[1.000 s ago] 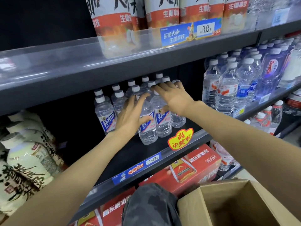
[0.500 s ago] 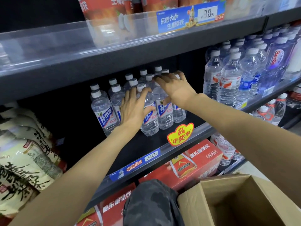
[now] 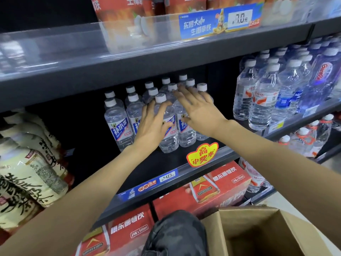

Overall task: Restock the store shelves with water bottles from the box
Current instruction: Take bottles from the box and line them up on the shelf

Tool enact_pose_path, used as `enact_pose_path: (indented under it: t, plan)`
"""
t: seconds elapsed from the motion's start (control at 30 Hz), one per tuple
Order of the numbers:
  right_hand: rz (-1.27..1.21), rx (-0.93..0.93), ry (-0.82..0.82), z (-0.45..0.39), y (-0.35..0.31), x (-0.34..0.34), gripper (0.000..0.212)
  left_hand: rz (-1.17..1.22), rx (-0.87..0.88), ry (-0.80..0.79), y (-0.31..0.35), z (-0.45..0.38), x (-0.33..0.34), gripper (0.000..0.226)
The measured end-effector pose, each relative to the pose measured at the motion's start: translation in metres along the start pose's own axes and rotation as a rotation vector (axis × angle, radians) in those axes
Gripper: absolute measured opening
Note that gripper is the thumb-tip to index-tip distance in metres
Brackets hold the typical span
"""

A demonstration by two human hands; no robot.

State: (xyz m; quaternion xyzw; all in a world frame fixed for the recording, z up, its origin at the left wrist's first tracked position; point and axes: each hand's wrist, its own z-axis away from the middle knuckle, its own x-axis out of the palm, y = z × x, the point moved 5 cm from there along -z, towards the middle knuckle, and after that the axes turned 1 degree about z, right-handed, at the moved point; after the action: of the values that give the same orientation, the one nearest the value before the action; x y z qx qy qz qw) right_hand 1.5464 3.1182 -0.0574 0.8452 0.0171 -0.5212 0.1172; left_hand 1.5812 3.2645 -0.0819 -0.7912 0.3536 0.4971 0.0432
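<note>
Several clear water bottles (image 3: pixel 118 124) with white caps and blue-and-white labels stand in rows on the dark middle shelf (image 3: pixel 158 163). My left hand (image 3: pixel 154 124) lies flat against the front of a front-row bottle (image 3: pixel 168 139), fingers straight and spread. Beside it, my right hand (image 3: pixel 198 109) rests with straight fingers on the shoulders of the neighbouring bottles, its fingertips near the caps. An open cardboard box (image 3: pixel 230 235) sits at the bottom right; no bottles show inside it.
Larger water bottles (image 3: pixel 263 100) fill the shelf section to the right. Red drink cartons (image 3: pixel 203 189) sit under the shelf, cream-labelled bottles (image 3: pixel 27 172) stand at the left. The upper shelf (image 3: pixel 147 58) overhangs the bottles. A camouflage-clad knee (image 3: pixel 177 235) is beside the box.
My right hand has slid down and back from the rear bottle caps toward the front bottles. My left hand stays pressed on the front bottle. The view has drifted upward slightly.
</note>
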Motion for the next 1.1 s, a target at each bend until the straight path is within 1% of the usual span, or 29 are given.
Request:
enact_pose_path:
  t: [0.07, 0.13, 0.23, 0.3, 0.37, 0.5, 0.57, 0.73, 0.9, 1.1]
  plan:
    - [-0.004, -0.032, 0.055, 0.000, 0.001, -0.004, 0.072, 0.031, 0.012, -0.020, -0.003, 0.001, -0.003, 0.066]
    - [-0.025, -0.089, 0.144, -0.003, 0.000, -0.011, 0.059, 0.039, 0.028, -0.033, -0.005, 0.001, -0.008, 0.066]
    - [-0.116, -0.132, 0.268, -0.009, -0.006, -0.019, 0.040, 0.071, 0.031, -0.060, -0.004, 0.003, -0.015, 0.071]
    - [-0.118, -0.156, 0.296, -0.012, -0.014, -0.019, 0.034, 0.079, 0.033, -0.059, -0.003, 0.008, -0.022, 0.071]
    - [-0.099, -0.181, 0.314, -0.012, -0.023, -0.017, 0.031, 0.040, 0.040, -0.061, -0.003, 0.016, -0.032, 0.066]
    - [-0.106, -0.212, 0.281, -0.006, -0.056, -0.021, 0.026, -0.104, 0.078, -0.069, -0.007, 0.044, -0.059, 0.051]
    - [-0.127, -0.240, 0.250, 0.000, -0.080, -0.027, 0.025, -0.150, 0.046, -0.044, -0.011, 0.067, -0.080, 0.050]
    - [-0.128, -0.370, 0.133, 0.027, -0.148, -0.035, 0.035, -0.183, -0.022, -0.026, -0.022, 0.142, -0.134, 0.042]
    - [-0.168, -0.504, 0.108, 0.048, -0.219, -0.051, 0.027, -0.208, -0.130, -0.039, -0.049, 0.215, -0.172, 0.037]
    - [-0.228, -0.682, 0.112, 0.090, -0.314, -0.062, 0.031, -0.310, -0.232, 0.003, -0.080, 0.307, -0.204, 0.033]
